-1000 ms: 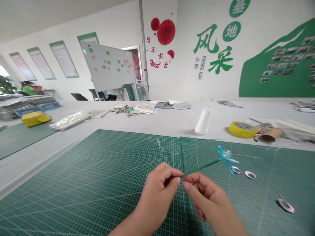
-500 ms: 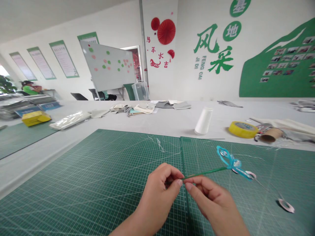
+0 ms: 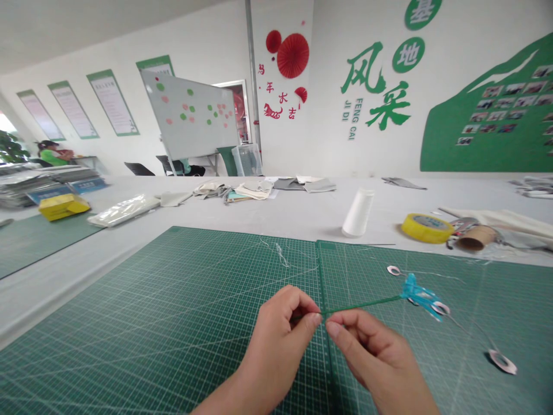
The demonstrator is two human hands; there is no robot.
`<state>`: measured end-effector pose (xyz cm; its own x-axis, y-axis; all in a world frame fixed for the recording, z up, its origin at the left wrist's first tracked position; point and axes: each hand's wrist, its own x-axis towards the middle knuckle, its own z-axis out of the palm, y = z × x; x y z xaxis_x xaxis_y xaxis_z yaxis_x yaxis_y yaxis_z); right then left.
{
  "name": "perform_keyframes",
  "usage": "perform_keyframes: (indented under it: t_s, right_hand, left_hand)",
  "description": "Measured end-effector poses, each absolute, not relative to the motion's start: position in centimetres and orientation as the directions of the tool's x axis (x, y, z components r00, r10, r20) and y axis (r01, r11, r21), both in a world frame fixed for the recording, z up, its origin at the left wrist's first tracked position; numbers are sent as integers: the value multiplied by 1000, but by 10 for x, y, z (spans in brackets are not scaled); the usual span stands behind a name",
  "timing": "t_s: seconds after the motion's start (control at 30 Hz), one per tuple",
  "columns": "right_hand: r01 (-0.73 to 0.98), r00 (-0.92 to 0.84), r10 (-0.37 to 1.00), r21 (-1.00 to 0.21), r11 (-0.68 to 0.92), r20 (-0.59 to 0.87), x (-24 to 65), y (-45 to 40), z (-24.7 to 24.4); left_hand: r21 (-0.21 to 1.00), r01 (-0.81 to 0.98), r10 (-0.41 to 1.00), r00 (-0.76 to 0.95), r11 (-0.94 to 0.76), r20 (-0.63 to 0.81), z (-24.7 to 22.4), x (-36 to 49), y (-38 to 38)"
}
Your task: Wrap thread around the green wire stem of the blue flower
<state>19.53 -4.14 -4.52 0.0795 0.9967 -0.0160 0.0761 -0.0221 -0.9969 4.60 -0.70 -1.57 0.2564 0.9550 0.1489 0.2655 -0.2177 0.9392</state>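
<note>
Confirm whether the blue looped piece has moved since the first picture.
Yes: the blue looped piece has shifted right and down in view, judged against the leftmost pale ring, which it no longer covers.

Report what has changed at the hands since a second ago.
The bright blue flower-shaped ornament on the thin green stem has turned and moved right and down in the picture, uncovering a pale pink oval ring. The right hand has shifted slightly right.

The left hand stays pinching the stem; the white cone-shaped thread spool hasn't moved.

Green stem, blue ornament
</note>
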Motion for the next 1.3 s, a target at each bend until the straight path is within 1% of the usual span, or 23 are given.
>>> perform_keyframes:
  t_s: [0.23,0.6,1.07,1.2,1.3]
  right_hand:
    - [28,25,999,-999,-30,-29,197,-39,-44]
    - [46,-1,999,-998,-37,-37,200,-36,-48]
    - [99,30,999,-994,-42,-39,202,-36,-52]
    - [150,43,999,-989,8,14,201,-36,-49]
    - [142,99,992,-988,68,82,198,-36,-48]
  left_hand:
    - [978,162,956,282,-131,82,-19,43,-4]
    - [996,65,947,319,-69,45,-15,43,-3]
    - [998,65,938,348,-21,-2,-12,42,-4]
    - [998,59,932,362,-11,-11,-12,43,-5]
    - [999,51,927,375,6,-25,-11,43,-5]
